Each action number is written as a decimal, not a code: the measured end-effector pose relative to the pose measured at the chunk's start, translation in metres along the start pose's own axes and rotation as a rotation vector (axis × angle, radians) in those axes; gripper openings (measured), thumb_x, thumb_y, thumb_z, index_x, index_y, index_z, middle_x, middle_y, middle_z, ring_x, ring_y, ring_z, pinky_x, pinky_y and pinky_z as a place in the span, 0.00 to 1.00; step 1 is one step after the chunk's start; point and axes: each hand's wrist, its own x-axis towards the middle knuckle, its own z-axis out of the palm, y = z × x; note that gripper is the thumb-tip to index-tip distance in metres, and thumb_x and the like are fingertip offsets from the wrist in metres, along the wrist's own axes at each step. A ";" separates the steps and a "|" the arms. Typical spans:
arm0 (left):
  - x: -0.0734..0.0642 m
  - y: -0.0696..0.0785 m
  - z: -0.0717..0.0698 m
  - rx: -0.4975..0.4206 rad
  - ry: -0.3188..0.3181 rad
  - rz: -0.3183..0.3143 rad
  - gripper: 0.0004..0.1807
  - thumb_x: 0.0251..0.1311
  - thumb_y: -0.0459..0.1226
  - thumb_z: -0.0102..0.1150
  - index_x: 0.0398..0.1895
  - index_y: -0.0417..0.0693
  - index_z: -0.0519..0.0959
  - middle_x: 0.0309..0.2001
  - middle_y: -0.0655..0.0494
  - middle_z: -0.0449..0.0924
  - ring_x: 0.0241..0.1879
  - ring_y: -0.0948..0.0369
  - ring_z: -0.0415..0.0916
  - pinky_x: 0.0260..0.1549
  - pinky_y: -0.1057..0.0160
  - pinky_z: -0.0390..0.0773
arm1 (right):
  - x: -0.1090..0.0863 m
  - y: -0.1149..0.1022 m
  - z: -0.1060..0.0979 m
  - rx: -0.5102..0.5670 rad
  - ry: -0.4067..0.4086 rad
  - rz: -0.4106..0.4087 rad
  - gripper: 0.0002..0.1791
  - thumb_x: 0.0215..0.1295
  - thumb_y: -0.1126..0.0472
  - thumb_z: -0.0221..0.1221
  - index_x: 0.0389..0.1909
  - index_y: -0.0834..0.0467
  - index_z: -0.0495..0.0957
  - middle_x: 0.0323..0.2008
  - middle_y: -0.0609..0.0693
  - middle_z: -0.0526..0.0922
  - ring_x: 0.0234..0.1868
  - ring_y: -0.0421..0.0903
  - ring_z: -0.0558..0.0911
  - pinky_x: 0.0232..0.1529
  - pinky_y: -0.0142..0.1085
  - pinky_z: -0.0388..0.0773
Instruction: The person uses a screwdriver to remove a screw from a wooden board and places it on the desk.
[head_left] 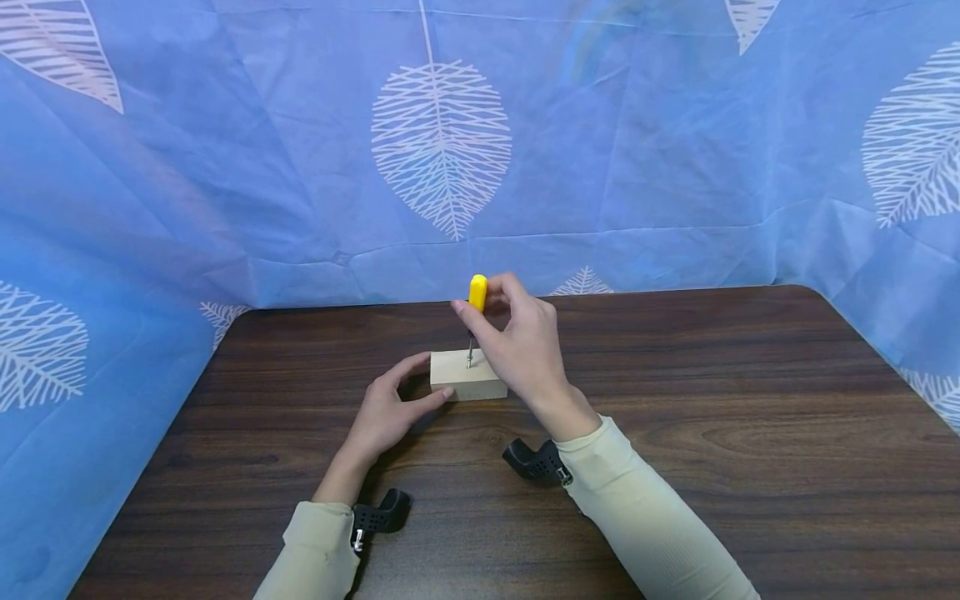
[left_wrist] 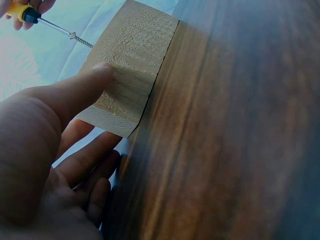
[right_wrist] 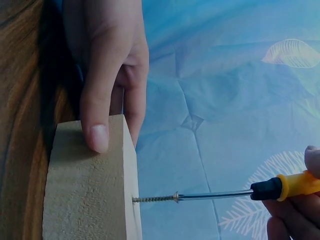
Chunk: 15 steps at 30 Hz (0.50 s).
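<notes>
A pale wooden block [head_left: 468, 389] lies on the table, and my left hand [head_left: 390, 410] grips its left end between thumb and fingers. From the block's top face a screw [right_wrist: 155, 199] stands upright, its tip in the wood and most of its thread showing. My right hand [head_left: 528, 342] pinches the yellow handle of a screwdriver [head_left: 477, 293] above the block. In the right wrist view the screwdriver's shaft [right_wrist: 215, 195] meets the screw's head, in line with it. The left wrist view shows the left thumb [left_wrist: 97, 77] pressed on the block's side.
The dark wood-grain table [head_left: 712, 417] extends around the block on all sides. Blue cloth [head_left: 637, 150] with white leaf prints hangs behind it and along both sides. Black wrist mounts sit on the left wrist [head_left: 382, 512] and the right wrist [head_left: 536, 461].
</notes>
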 end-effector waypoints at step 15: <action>0.000 -0.001 -0.001 -0.009 -0.007 0.002 0.38 0.66 0.48 0.76 0.78 0.58 0.74 0.73 0.52 0.79 0.78 0.48 0.69 0.78 0.35 0.65 | 0.002 0.001 -0.001 0.011 -0.015 -0.040 0.18 0.71 0.56 0.73 0.57 0.57 0.88 0.40 0.51 0.88 0.38 0.45 0.88 0.44 0.41 0.88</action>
